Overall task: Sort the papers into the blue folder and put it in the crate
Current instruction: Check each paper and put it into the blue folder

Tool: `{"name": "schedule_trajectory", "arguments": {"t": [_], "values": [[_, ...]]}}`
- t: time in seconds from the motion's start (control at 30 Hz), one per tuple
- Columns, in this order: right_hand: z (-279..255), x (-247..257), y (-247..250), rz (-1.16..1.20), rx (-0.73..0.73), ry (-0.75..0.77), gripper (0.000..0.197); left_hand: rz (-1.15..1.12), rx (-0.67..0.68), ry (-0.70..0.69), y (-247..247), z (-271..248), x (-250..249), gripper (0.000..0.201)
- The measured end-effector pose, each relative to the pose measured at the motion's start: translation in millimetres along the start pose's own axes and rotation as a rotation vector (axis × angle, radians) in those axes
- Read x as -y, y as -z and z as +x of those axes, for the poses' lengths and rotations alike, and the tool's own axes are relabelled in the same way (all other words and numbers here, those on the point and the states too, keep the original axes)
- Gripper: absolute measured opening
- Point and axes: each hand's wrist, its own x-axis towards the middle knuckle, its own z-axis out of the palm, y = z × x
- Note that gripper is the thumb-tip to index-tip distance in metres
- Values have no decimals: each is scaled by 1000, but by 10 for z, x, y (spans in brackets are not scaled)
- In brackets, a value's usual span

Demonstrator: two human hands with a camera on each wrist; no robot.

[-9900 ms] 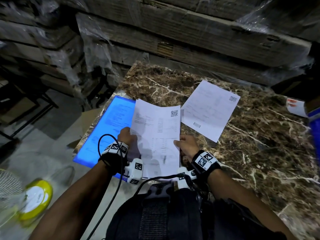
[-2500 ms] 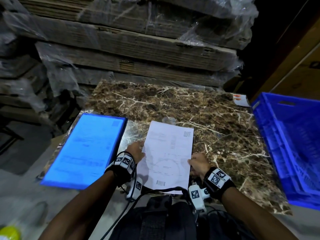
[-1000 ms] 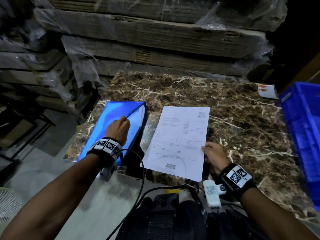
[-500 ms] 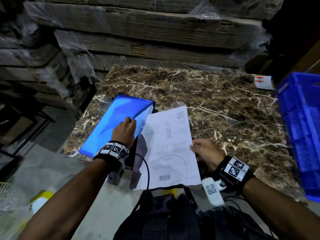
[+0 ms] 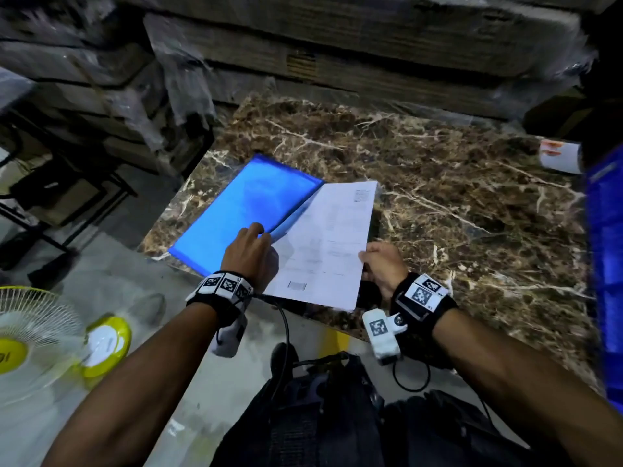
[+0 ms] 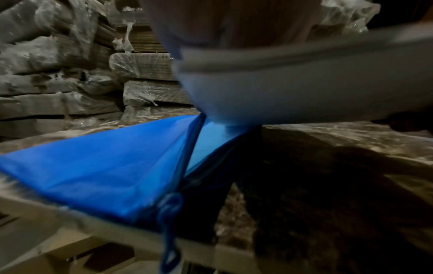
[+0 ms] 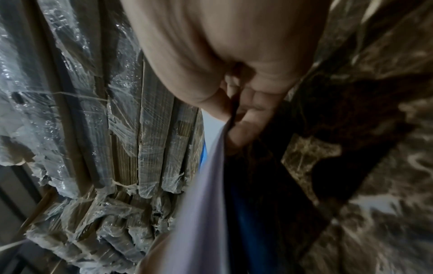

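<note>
The blue folder (image 5: pixel 249 203) lies on the left part of the marble table (image 5: pixel 455 197). My left hand (image 5: pixel 253 244) grips the near right edge of its cover, which stands raised in the left wrist view (image 6: pixel 105 166). A white printed paper (image 5: pixel 330 241) lies slanted beside it, its left edge tucked in at the folder's opening. My right hand (image 5: pixel 377 261) pinches the paper's right edge between thumb and fingers (image 7: pixel 246 103). The paper (image 6: pixel 304 89) hangs over the folder. The blue crate (image 5: pixel 603 264) stands at the table's right side, cut off by the frame.
Plastic-wrapped stacks of cardboard (image 5: pixel 337 62) rise behind and left of the table. A white and yellow fan (image 5: pixel 33 338) stands on the floor at lower left. A small white label (image 5: pixel 559 156) sits at the far right. A blue cord (image 6: pixel 168 213) hangs from the folder's near edge.
My left hand has lifted the folder's cover. My right hand has carried the paper left, so its left edge now meets the folder's opening.
</note>
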Motion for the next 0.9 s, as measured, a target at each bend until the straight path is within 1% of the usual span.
{"name": "schedule_trajectory", "arguments": {"t": [0.1,0.27,0.33,0.4,0.47,0.53,0.6,0.63,0.73,0.83,0.9], "values": [[-3,-93,-32,27,-64,-19,30,19,-50,18,-37,-143,23,11],[4,-168,-123,-23,-127,12,25,17,-67,52,-29,-341,107,18],[9,-199,-163,-19,-139,17,24,12,-40,52,-33,-394,125,20],[-1,-205,-182,-13,-144,26,25,20,-21,47,-26,-446,157,18],[-15,-206,-176,-6,-152,33,28,14,36,34,9,-487,185,15],[-39,-201,-177,-2,-159,46,30,12,116,18,18,-527,228,19],[-46,-210,-184,4,-168,55,29,34,161,20,32,-551,258,27],[-54,-212,-186,3,-171,55,28,52,161,17,32,-561,260,29],[-54,-245,-216,15,-189,59,27,84,134,17,-27,-598,260,29],[-54,-272,-257,33,-204,60,30,106,107,-8,-32,-624,255,39],[-57,-287,-286,43,-214,58,28,114,66,-37,-39,-633,260,34]]}}
